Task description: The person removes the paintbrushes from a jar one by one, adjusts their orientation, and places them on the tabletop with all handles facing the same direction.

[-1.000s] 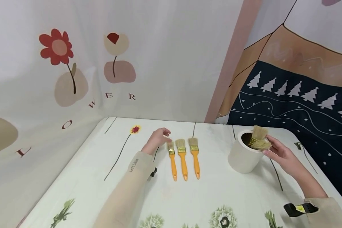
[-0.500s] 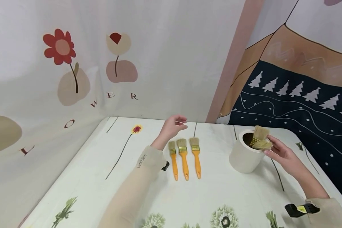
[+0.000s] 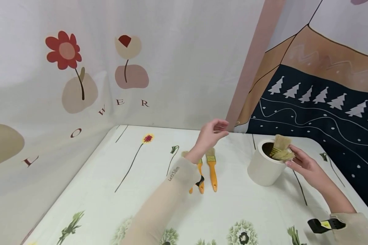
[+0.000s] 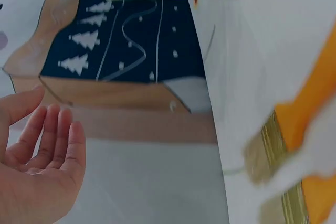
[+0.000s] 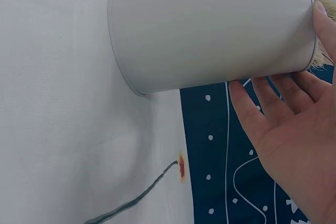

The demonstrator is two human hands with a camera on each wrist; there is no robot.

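Note:
A white cylindrical pot (image 3: 262,170) stands upright at the right of the table. Two paintbrushes (image 3: 281,143) lean in it, pale bristles up. My right hand (image 3: 306,168) touches the pot's right side near the rim; its fingers lie fairly straight along the wall, the thumb by the rim in the right wrist view. My left hand (image 3: 210,136) is raised over the back of the table, loosely bent and holding nothing. Below it lie three orange-handled paintbrushes (image 3: 213,173) in a row, two partly hidden by the left wrist and sleeve.
The table (image 3: 95,180) has a white cloth printed with flowers. A pale curtain (image 3: 184,68) hangs along its back and left, and a dark panel with white trees (image 3: 322,112) borders it at the right.
My left hand has risen from beside the leftmost brush and moved right across the row, towards the pot. The brushes stay where they lie, and my right hand keeps its place at the pot.

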